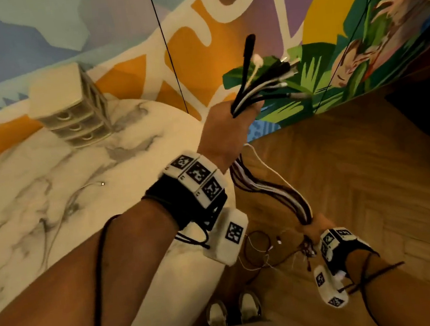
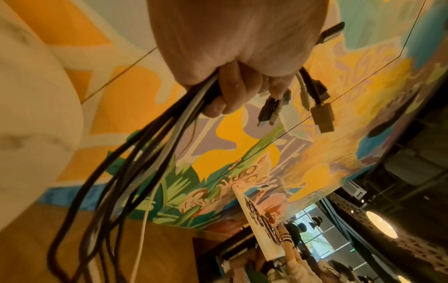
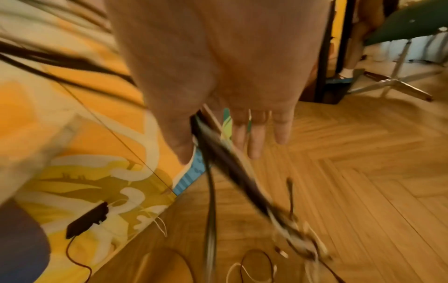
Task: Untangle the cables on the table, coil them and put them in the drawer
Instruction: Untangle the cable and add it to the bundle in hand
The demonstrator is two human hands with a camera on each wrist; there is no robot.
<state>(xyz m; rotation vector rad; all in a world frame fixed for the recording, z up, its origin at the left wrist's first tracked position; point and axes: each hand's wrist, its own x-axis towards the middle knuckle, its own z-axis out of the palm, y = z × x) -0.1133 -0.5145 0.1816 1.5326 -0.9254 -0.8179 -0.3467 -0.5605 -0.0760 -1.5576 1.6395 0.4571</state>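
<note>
Herringbone floor [image 1: 372,170], mural wall [image 1: 324,0] behind; cable bundle [image 1: 271,189] runs diagonally, connectors [image 1: 286,72] pointing up at the wall. Fingers of the left hand [image 1: 227,127] curl round its top; the right hand [image 1: 315,227] pinches it lower.

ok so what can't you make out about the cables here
Right wrist view: cable ends motion-blurred, plug types unreadable.
Right hand: whether it grips the cables; small in head view, index finger hidden behind cables in wrist view.
Left wrist view: cables' lower run cut by bottom edge.

One cable bundle [image 1: 247,96] of black and white leads, one three-drawer organiser [image 1: 71,104] at the marble table's [image 1: 17,192] far edge, one thin loose cable [image 1: 94,184] mid-table, two shoes [image 1: 249,305].
</note>
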